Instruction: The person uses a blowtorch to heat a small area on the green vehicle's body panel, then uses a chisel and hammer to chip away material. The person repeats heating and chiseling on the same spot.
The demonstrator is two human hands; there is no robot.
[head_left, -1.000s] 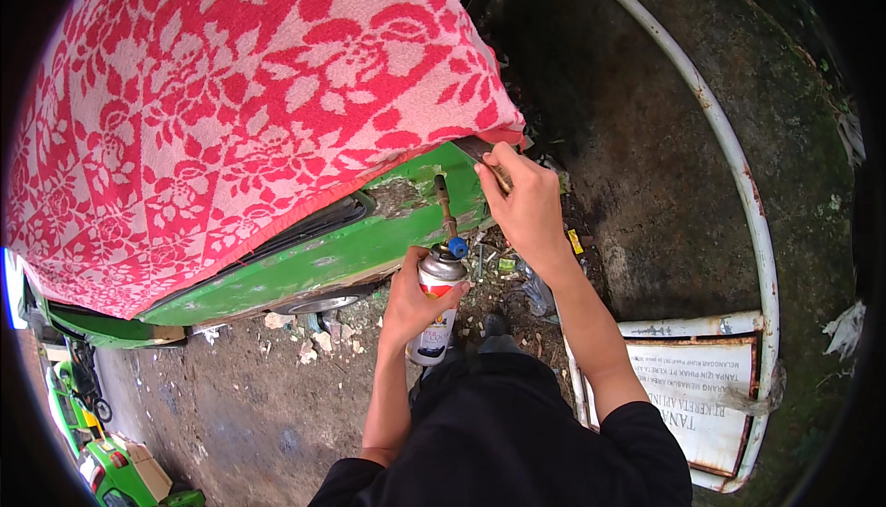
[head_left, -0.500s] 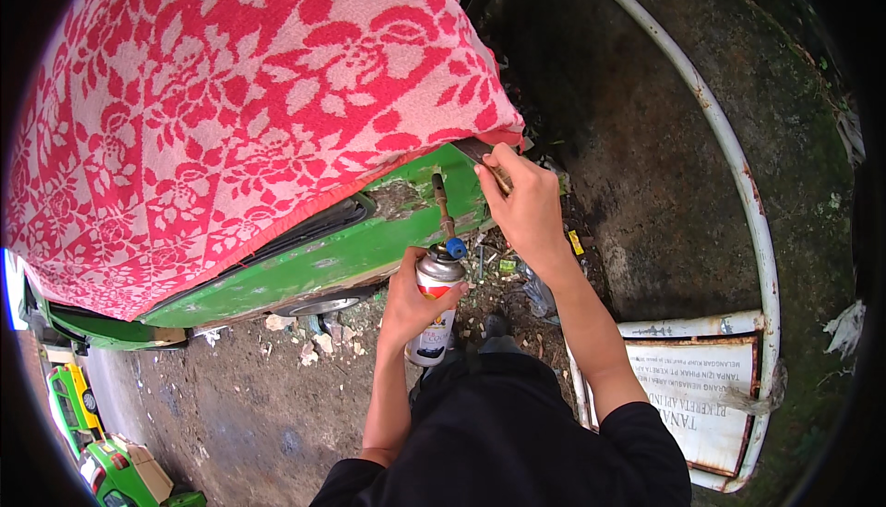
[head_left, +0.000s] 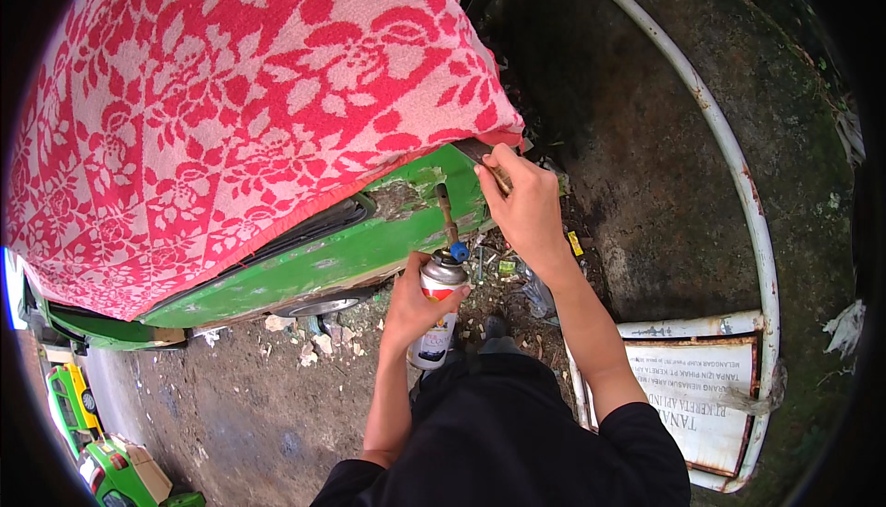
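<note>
My left hand (head_left: 413, 309) is wrapped round a white gas canister (head_left: 431, 345) with a blow torch (head_left: 448, 214) screwed on top. Its metal nozzle points up toward the green car body (head_left: 318, 270), near a patch of bare, flaked paint (head_left: 397, 199). No flame can be made out. In my right hand (head_left: 528, 204) is a scraper (head_left: 472, 148) with a flat dark blade, gripped by its handle. The blade lies against the green panel, just under the edge of the blanket, and its tip is partly hidden there.
A red and pink floral blanket (head_left: 277, 92) covers the upper car. Paint flakes and litter (head_left: 309, 352) lie on the dirt ground. To the right, a rusty white pipe frame (head_left: 738, 161) holds a white sign (head_left: 688, 405). Green vehicles (head_left: 115, 470) stand at the lower left.
The blow torch and its canister have shifted slightly down and to the right with my left hand. My right hand and the scraper stay almost in place.
</note>
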